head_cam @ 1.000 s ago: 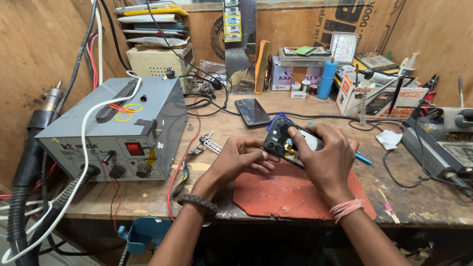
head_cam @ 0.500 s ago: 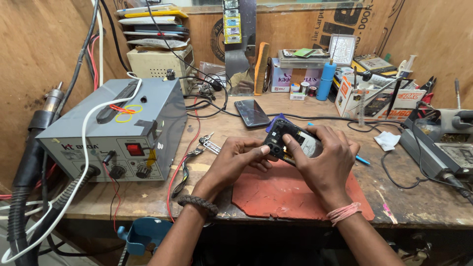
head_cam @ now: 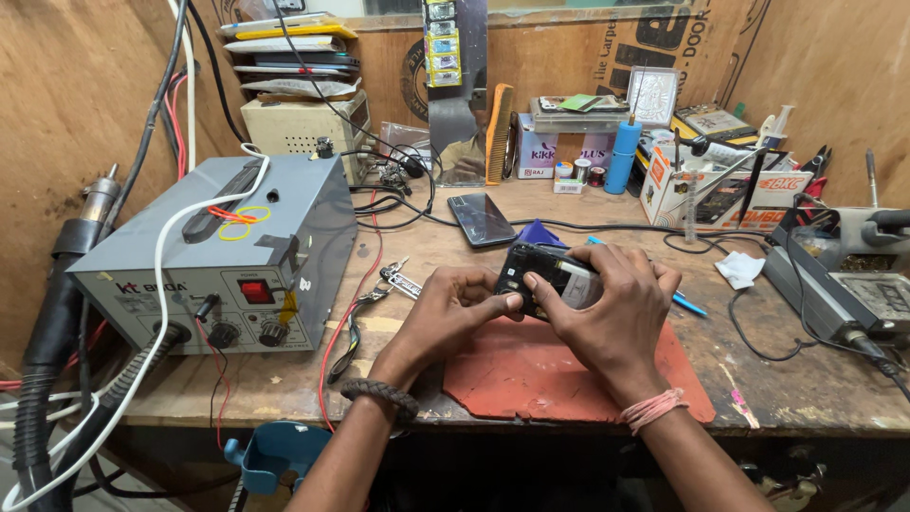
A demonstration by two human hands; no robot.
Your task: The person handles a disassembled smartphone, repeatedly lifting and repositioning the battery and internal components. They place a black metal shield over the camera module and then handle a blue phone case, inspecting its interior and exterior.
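A dark opened phone (head_cam: 542, 275) is being gripped by the left hand (head_cam: 453, 308) and right hand (head_cam: 611, 308) (above the red mat (head_cam: 531, 374), near the table's front edge)

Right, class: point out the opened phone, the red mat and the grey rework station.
opened phone (head_cam: 542, 275), head view, on its dark frame
red mat (head_cam: 531, 374), head view, on its bare middle
grey rework station (head_cam: 284, 213), head view, on its top panel
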